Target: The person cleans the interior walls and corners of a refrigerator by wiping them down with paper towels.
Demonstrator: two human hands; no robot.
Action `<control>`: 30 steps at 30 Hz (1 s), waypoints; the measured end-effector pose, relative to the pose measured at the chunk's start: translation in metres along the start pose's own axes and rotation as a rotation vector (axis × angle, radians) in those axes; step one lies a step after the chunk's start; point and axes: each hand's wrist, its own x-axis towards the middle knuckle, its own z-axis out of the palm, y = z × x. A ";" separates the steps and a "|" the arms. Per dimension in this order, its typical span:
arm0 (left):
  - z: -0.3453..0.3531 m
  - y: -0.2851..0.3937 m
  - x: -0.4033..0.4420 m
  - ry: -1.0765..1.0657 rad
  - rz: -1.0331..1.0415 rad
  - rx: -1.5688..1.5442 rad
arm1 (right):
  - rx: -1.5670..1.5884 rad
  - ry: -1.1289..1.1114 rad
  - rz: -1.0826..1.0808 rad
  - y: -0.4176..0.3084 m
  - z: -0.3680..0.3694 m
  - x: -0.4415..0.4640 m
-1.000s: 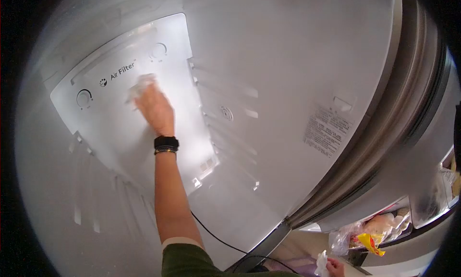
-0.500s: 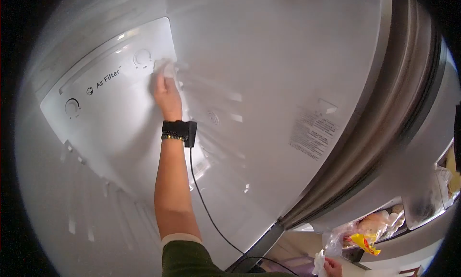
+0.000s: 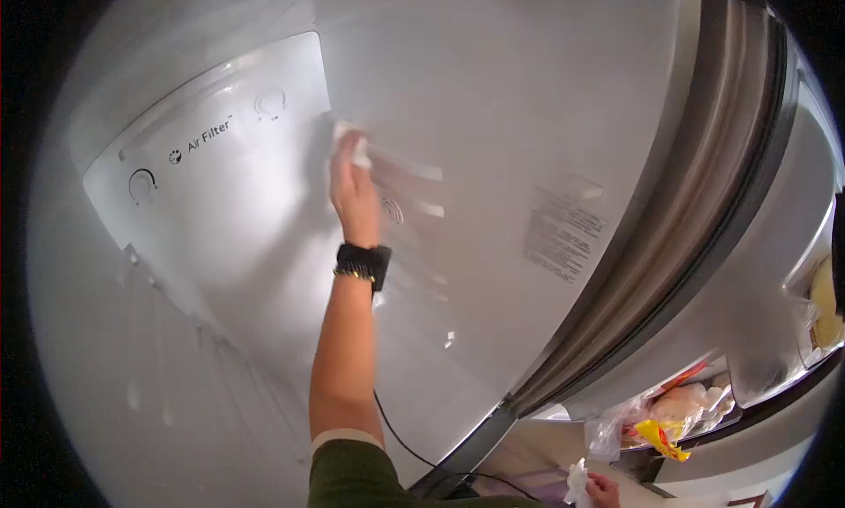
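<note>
My left hand (image 3: 354, 191) is raised inside a refrigerator, its fingers closed on a white wipe (image 3: 359, 152). The wipe is pressed at the seam between the back panel (image 3: 238, 217), marked "Air Filter", and the right inner wall (image 3: 493, 94). Its edges are blurred by motion. A black band with a small box (image 3: 364, 260) and a beaded bracelet are on that wrist. Low on the right, outside the compartment, my right hand (image 3: 604, 489) pinches another crumpled white wipe (image 3: 577, 482); part of this hand is cut off by the frame.
Shelf ribs (image 3: 414, 169) stick out of the right wall, near a printed label (image 3: 563, 231). The open door's gasket (image 3: 651, 235) curves along the right. Door bins hold bagged food (image 3: 682, 404) and a yellow packet (image 3: 660, 439). A black cable (image 3: 400, 433) hangs beside my left arm.
My left hand has moved right and slightly down with the wipe, from the panel's face to its right edge. My right hand has barely shifted.
</note>
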 end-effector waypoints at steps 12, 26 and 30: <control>0.016 -0.039 0.028 0.104 -0.077 0.136 | 0.097 0.053 -0.003 -0.014 0.006 -0.022; 0.006 0.046 -0.065 -0.157 0.389 0.123 | 0.024 -0.017 0.000 -0.011 0.003 -0.003; 0.002 0.005 -0.031 0.048 0.011 0.093 | -0.017 -0.004 -0.027 -0.019 0.001 -0.003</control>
